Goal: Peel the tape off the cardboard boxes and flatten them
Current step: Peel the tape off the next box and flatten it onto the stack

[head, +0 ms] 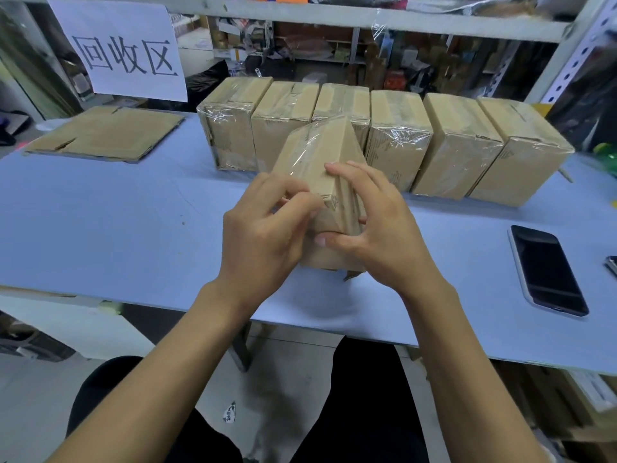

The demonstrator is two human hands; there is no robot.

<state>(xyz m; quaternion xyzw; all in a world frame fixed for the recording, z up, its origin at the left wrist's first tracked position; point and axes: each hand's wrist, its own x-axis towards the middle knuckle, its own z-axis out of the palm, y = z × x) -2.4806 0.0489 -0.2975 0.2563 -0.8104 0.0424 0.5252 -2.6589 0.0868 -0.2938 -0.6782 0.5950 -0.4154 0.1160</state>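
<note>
Blue table (117,208): six taped boxes (397,142) in row at back, flattened cardboard (103,133) far left. Held box (317,155) tilted on table near front edge. Right hand (380,228) clasps its near end; left hand (263,228) pinches at tape by corner. Risks: clear tape tearing short, cardboard skin ripping, tilted box slipping toward phone (547,269).
</note>
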